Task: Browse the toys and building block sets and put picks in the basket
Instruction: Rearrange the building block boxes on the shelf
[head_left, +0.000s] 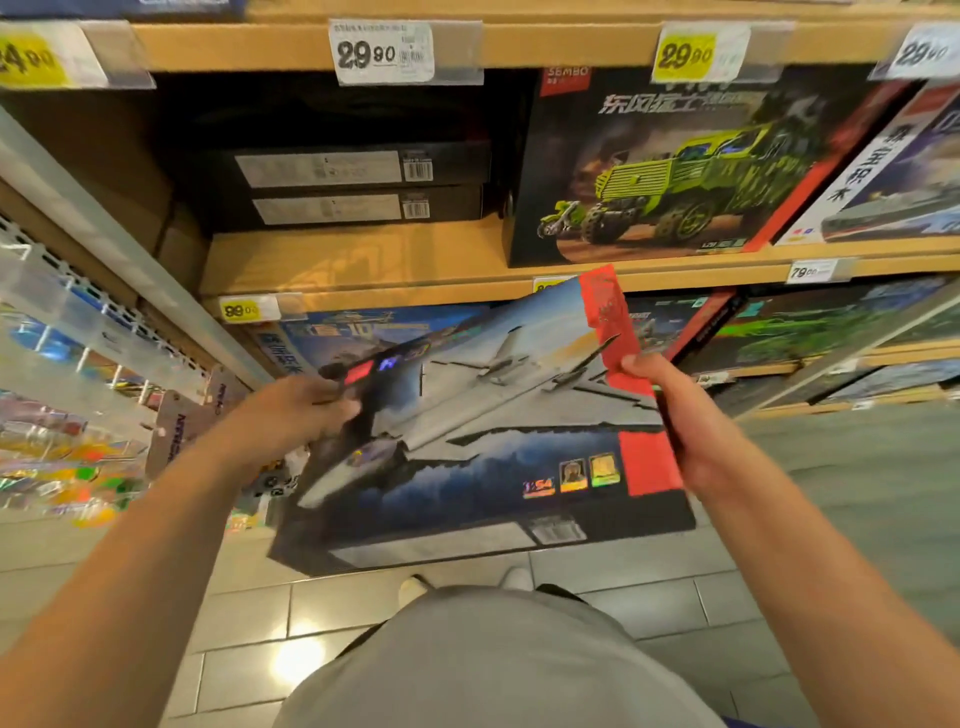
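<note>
A large flat building block box (483, 436) with a grey fighter jet and a red side band is held tilted in front of the shelves. My left hand (296, 410) grips its left edge, thumb on the front. My right hand (675, 415) grips the right edge over the red band. No basket is in view.
Wooden shelves (363, 265) hold more sets: a green truck box (665, 166), two dark boxes (353, 187) lying flat, a helicopter box (332, 332) behind the held one. Price tags (382, 52) line the shelf edges. Hanging toy packs (78, 415) fill the left. Tiled floor lies below.
</note>
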